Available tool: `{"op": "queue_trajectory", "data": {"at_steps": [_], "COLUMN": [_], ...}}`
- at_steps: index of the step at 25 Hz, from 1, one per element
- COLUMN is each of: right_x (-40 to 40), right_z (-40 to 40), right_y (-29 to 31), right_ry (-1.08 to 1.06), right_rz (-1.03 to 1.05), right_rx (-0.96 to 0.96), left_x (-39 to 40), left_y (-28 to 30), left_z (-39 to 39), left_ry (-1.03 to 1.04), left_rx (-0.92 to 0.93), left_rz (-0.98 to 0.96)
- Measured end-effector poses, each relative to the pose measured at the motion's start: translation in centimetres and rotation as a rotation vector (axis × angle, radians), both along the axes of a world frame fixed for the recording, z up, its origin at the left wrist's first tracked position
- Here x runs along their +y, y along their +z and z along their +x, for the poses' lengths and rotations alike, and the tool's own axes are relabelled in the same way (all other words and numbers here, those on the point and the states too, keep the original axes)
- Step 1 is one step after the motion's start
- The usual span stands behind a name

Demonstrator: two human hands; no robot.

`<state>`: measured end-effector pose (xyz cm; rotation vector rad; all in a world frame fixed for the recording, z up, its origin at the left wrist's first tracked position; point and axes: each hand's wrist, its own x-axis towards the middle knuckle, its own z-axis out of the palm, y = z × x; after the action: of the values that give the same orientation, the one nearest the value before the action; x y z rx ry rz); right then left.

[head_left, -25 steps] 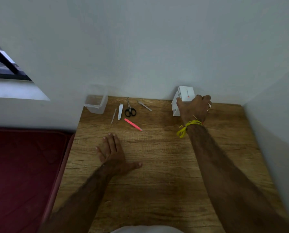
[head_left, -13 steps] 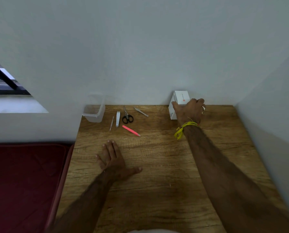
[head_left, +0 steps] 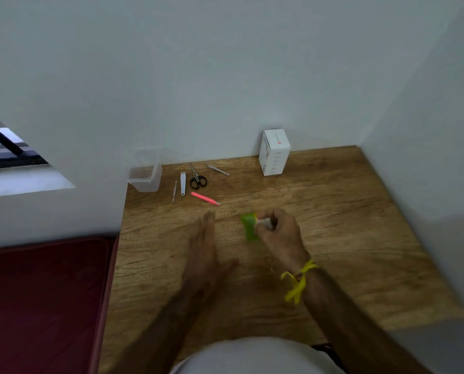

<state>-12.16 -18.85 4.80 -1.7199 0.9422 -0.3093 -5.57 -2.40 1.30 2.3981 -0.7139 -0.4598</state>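
Both hands have drawn together over the worktop (head_left: pixel 346 238) since a moment ago. The left hand (head_left: pixel 205 249) stands edge-on, fingers straight, holding nothing, just left of a blurred green object (head_left: pixel 248 229). The right hand (head_left: pixel 279 236), now off the white box (head_left: pixel 275 153) standing well beyond it, has its fingers curled round that object's right end. Pink tweezers (head_left: pixel 205 198) lie just beyond the fingers.
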Motion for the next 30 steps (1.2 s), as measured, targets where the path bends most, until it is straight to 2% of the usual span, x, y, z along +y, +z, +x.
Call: {"op": "queue_trajectory", "data": {"at_steps": [2, 4, 9, 13, 16, 21, 25, 28, 30], "right_x": [1.9, 3.1, 3.7, 3.9, 4.1, 3.5, 3.0, 1.9, 1.5], "right_z": [-1.9, -3.1, -3.4, -3.5, -3.5, -2.8, -2.4, -2.2, -2.1], "right_y": [-0.2, 0.3, 1.1, 0.8, 0.4, 0.3, 0.9, 1.3, 1.5], "right_ry": [0.017, 0.061, 0.119, 0.168, 0.109, 0.051, 0.034, -0.014, -0.043], "right_rz": [0.306, 0.453, 0.574, 0.529, 0.534, 0.611, 0.677, 0.765, 0.8], "right_rx": [-0.036, -0.046, -0.131, -0.126, -0.11, -0.115, -0.137, -0.212, -0.245], "left_x": [-0.2, 0.4, 2.3, 2.3, 2.4, 2.9, 3.3, 4.0, 4.8], "left_y": [1.3, 1.8, 1.6, 1.1, 0.8, 0.8, 0.9, 0.7, 0.2], "left_z": [-2.2, -2.8, -2.7, -2.7, -2.7, -1.9, -1.1, -0.2, 0.4], "left_ry": [-0.108, -0.135, -0.169, -0.108, -0.09, 0.043, 0.095, 0.13, 0.14], "left_rx": [-0.011, -0.025, -0.046, -0.038, -0.03, 0.213, 0.333, 0.433, 0.388], "left_rz": [-0.114, -0.139, -0.194, -0.239, -0.255, -0.476, -0.566, -0.538, -0.421]}}
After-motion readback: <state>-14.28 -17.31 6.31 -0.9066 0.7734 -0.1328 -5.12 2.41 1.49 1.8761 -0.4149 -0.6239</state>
